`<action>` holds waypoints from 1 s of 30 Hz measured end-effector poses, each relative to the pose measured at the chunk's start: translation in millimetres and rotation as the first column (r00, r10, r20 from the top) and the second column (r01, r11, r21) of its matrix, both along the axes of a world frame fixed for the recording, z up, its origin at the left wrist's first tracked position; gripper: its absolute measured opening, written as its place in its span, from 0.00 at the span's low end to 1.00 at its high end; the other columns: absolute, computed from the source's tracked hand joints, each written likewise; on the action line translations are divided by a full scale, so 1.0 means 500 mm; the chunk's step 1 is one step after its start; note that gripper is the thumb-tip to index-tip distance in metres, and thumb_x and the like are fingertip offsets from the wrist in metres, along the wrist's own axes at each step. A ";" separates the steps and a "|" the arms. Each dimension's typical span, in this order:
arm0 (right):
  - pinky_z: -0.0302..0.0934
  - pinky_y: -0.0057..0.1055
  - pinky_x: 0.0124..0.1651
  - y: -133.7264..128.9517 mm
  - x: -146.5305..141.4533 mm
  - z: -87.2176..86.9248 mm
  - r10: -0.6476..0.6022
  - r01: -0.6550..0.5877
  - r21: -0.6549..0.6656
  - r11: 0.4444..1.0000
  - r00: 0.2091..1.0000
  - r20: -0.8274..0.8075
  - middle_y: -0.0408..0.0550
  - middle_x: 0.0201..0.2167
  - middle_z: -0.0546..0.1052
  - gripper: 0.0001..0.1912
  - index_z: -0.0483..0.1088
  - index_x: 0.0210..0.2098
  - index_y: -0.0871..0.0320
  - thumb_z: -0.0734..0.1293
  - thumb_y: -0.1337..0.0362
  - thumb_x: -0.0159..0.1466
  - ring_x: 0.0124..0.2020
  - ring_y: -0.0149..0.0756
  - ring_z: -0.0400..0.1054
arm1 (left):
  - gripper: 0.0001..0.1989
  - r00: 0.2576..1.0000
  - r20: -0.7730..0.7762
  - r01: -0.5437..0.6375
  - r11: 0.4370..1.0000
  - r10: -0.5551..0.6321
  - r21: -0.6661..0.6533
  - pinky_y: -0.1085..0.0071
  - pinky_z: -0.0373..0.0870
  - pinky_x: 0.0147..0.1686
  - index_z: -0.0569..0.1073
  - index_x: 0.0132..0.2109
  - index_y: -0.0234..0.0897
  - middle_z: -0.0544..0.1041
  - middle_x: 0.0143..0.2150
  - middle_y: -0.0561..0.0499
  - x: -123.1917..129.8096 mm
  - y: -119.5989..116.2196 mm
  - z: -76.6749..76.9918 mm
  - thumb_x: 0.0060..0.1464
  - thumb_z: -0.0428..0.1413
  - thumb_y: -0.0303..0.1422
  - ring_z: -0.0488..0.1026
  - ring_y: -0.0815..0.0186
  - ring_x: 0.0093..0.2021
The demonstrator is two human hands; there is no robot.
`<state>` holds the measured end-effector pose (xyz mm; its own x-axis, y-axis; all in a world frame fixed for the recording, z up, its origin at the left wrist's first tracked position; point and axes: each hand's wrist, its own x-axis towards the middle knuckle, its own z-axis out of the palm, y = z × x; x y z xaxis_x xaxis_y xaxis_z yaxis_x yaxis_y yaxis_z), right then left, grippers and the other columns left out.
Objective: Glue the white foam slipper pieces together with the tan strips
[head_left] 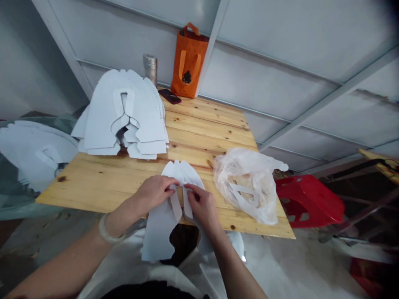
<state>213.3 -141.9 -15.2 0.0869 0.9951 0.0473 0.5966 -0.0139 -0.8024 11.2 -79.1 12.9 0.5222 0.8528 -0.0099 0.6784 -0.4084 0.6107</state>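
LEFT HAND: the left hand [157, 193] has thumb and fingertips closed on the left edge of the white cutout piece's [160, 228] slot.
RIGHT HAND: the right hand [202, 205] presses thumb and fingers to the slot's right edge.
CUTOUT PIECE: under both hands, overhanging the wooden table's [215, 124] near edge.
STACK: white cutout stack [102, 110], beyond the left hand.
BAG: clear plastic bag [246, 176], right of the right hand.

A small workshop, by its plain wooden worktable [199, 137], stacked white cutouts [102, 112] far left, and bare panel walls [264, 79].
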 end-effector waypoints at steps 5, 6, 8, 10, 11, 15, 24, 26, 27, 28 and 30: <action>0.67 0.32 0.37 0.001 0.001 0.003 0.003 -0.003 0.008 1.000 1.000 0.029 0.47 0.32 0.84 0.21 0.83 0.48 0.55 0.61 0.62 0.64 0.29 0.39 0.75 | 0.13 0.996 -0.012 0.085 0.992 -0.084 0.088 0.68 0.72 0.41 0.85 0.45 0.47 0.84 0.42 0.48 0.005 0.019 0.018 0.57 0.60 0.26 0.80 0.57 0.42; 0.66 0.31 0.37 0.001 0.001 0.004 0.007 -0.007 0.012 1.000 0.999 0.038 0.47 0.31 0.83 0.21 0.83 0.48 0.55 0.61 0.62 0.64 0.29 0.39 0.74 | 0.12 0.989 0.020 0.142 0.984 -0.145 0.104 0.68 0.72 0.43 0.84 0.43 0.45 0.83 0.42 0.48 0.012 0.029 0.020 0.58 0.59 0.26 0.80 0.58 0.43; 0.62 0.30 0.34 0.002 0.001 0.004 0.011 -0.012 0.021 1.000 0.998 0.061 0.46 0.28 0.81 0.20 0.82 0.47 0.56 0.61 0.62 0.64 0.27 0.37 0.72 | 0.11 0.950 0.092 0.287 0.951 -0.298 0.113 0.69 0.71 0.44 0.83 0.38 0.42 0.82 0.40 0.48 0.029 0.052 0.021 0.58 0.57 0.24 0.79 0.59 0.43; 0.57 0.29 0.30 0.002 -0.001 0.003 -0.010 0.008 0.024 1.000 0.997 0.080 0.43 0.22 0.77 0.18 0.80 0.44 0.57 0.61 0.62 0.63 0.24 0.35 0.68 | 0.11 0.889 0.152 0.425 0.901 -0.433 0.085 0.70 0.71 0.43 0.82 0.34 0.41 0.82 0.37 0.49 0.045 0.077 0.015 0.57 0.57 0.22 0.78 0.61 0.39; 0.55 0.29 0.29 0.002 -0.002 0.002 -0.027 0.025 0.027 0.999 0.996 0.080 0.41 0.20 0.74 0.16 0.79 0.43 0.57 0.61 0.62 0.63 0.22 0.34 0.66 | 0.11 0.859 0.180 0.476 0.877 -0.480 0.066 0.71 0.71 0.42 0.81 0.33 0.40 0.82 0.36 0.50 0.050 0.087 0.010 0.56 0.58 0.21 0.78 0.62 0.38; 0.51 0.28 0.28 0.003 -0.003 0.004 -0.040 0.040 0.028 0.999 0.999 0.002 0.37 0.19 0.69 0.07 0.71 0.37 0.56 0.63 0.62 0.63 0.21 0.31 0.62 | 0.10 0.791 0.278 0.557 0.830 -0.545 0.044 0.73 0.71 0.44 0.82 0.37 0.42 0.83 0.38 0.51 0.048 0.111 -0.008 0.58 0.59 0.23 0.79 0.63 0.41; 0.68 0.35 0.40 -0.079 0.053 0.060 0.273 -0.308 0.257 0.916 0.948 0.165 0.51 0.39 0.78 0.10 0.74 0.42 0.56 0.61 0.69 0.67 0.39 0.40 0.73 | 0.10 0.749 0.336 0.595 0.803 -0.571 0.038 0.74 0.71 0.45 0.83 0.37 0.43 0.83 0.39 0.51 0.037 0.119 -0.012 0.59 0.60 0.23 0.80 0.63 0.41; 0.70 0.38 0.43 -0.100 0.054 0.059 0.322 -0.421 0.300 0.856 0.888 0.330 0.54 0.43 0.78 0.13 0.75 0.47 0.56 0.63 0.72 0.67 0.43 0.43 0.73 | 0.10 0.754 0.340 0.590 0.807 -0.563 0.027 0.73 0.72 0.45 0.83 0.36 0.43 0.83 0.38 0.50 0.038 0.120 -0.013 0.58 0.60 0.23 0.80 0.63 0.40; 0.71 0.40 0.44 -0.106 0.050 0.054 0.315 -0.452 0.311 0.836 0.860 0.401 0.54 0.45 0.78 0.15 0.74 0.51 0.55 0.63 0.73 0.67 0.44 0.43 0.73 | 0.10 0.756 0.335 0.591 0.806 -0.563 0.022 0.73 0.71 0.45 0.83 0.36 0.42 0.83 0.38 0.50 0.038 0.121 -0.015 0.58 0.60 0.23 0.80 0.63 0.40; 0.72 0.41 0.45 -0.109 0.045 0.048 0.286 -0.465 0.333 0.820 0.838 0.465 0.55 0.47 0.79 0.17 0.73 0.54 0.55 0.64 0.74 0.68 0.46 0.44 0.74 | 0.09 0.756 0.326 0.594 0.804 -0.567 0.019 0.72 0.71 0.45 0.83 0.36 0.42 0.83 0.39 0.50 0.039 0.122 -0.017 0.58 0.60 0.23 0.80 0.63 0.41; 0.74 0.45 0.50 -0.110 0.031 0.036 0.188 -0.462 0.407 0.788 0.810 0.556 0.58 0.52 0.78 0.21 0.70 0.60 0.56 0.65 0.74 0.69 0.51 0.47 0.74 | 0.08 0.750 0.309 0.610 0.792 -0.585 0.021 0.72 0.71 0.45 0.83 0.37 0.40 0.83 0.39 0.49 0.040 0.126 -0.023 0.59 0.60 0.23 0.79 0.63 0.41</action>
<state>228.5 -196.9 2.6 -0.4067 0.7725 0.4878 0.7795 0.5718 -0.2556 31.3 -16.3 1.3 0.9140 0.3685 0.1696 0.1028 -0.6149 0.7819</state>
